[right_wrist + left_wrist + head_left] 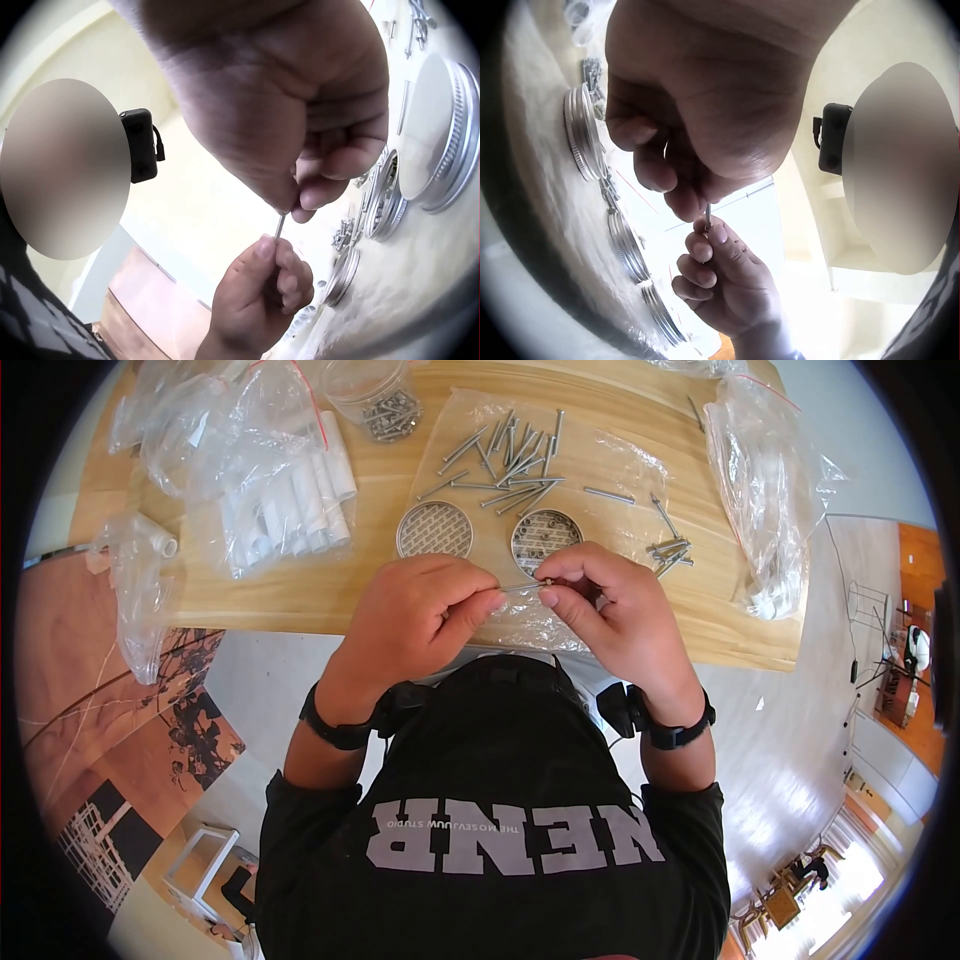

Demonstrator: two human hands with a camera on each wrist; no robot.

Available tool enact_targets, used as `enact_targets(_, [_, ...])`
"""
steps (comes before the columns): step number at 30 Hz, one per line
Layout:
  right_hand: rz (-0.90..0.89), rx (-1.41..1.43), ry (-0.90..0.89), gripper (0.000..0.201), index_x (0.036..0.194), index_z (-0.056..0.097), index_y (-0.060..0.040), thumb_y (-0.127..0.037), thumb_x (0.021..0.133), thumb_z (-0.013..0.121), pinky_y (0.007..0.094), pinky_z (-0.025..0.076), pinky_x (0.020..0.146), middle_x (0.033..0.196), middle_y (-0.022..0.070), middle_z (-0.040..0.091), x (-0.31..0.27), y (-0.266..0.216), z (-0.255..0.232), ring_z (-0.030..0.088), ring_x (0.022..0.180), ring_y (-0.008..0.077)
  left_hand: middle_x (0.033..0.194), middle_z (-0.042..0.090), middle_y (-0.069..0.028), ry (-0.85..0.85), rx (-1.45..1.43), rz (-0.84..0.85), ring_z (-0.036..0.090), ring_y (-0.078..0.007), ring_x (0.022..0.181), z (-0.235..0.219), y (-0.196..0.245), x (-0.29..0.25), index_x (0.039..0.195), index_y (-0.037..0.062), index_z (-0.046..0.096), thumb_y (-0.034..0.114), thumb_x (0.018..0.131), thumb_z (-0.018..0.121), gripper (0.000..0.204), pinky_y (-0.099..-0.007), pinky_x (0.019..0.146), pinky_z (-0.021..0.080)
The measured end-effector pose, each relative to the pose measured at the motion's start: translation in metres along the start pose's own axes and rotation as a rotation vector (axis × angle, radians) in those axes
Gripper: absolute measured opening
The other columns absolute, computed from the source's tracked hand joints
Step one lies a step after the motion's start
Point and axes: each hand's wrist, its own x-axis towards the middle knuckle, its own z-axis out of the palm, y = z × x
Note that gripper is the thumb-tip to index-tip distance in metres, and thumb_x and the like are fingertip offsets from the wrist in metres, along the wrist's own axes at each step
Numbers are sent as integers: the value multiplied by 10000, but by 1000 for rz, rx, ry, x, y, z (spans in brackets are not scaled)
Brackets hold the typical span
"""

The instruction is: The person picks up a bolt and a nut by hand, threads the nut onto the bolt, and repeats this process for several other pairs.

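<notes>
Near edge (290, 629), 2 hands (416, 608) (624, 618) pinch bolt (520, 587).

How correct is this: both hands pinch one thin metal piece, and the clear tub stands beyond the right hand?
Only the side is wrong: the head view shows the clear tub beyond the left hand. This hand and the right hand do pinch one thin metal piece.

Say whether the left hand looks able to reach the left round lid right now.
Probably: the left hand is close to the left round lid and nothing lies on it, though the fingers pinch a bolt.
</notes>
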Motion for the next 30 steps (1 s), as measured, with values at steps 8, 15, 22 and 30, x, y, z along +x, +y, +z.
enact_targets(8, [0, 135, 9, 129, 1016, 639, -41, -97, 902, 663, 273, 484, 598, 761, 71, 640, -1, -2, 1, 616, 646, 139, 658, 601, -73, 3, -2, 6, 585, -242, 590, 0, 2, 1, 834, 26, 639, 89, 874, 657, 77, -332, 549, 442])
enact_targets(15, [41, 170, 12, 77, 961, 672, -29, -50, 887, 674, 252, 505, 624, 814, 68, 675, 0, 3, 2, 647, 706, 128, 664, 608, -73, 16, 0, 4, 588, -242, 593, 2, 2, 0, 832, 25, 642, 87, 868, 660, 74, -334, 550, 444])
enact_targets(22, [-177, 142, 92, 116, 940, 697, -42, 5, 835, 712, 257, 531, 654, 868, 74, 712, -2, 7, 3, 684, 758, 149, 639, 617, -80, -66, -323, -247, 591, -219, 546, -2, 10, 0, 768, 42, 648, 111, 878, 647, 130, -323, 510, 429])
enact_targets(30, [-127, 162, 83, 102, 916, 703, -37, 6, 824, 718, 250, 547, 642, 851, 69, 714, -5, -1, 4, 692, 730, 155, 671, 627, -68, -103, -282, -206, 594, -185, 556, -6, 10, 0, 799, 40, 648, 111, 847, 681, 92, -298, 509, 435])
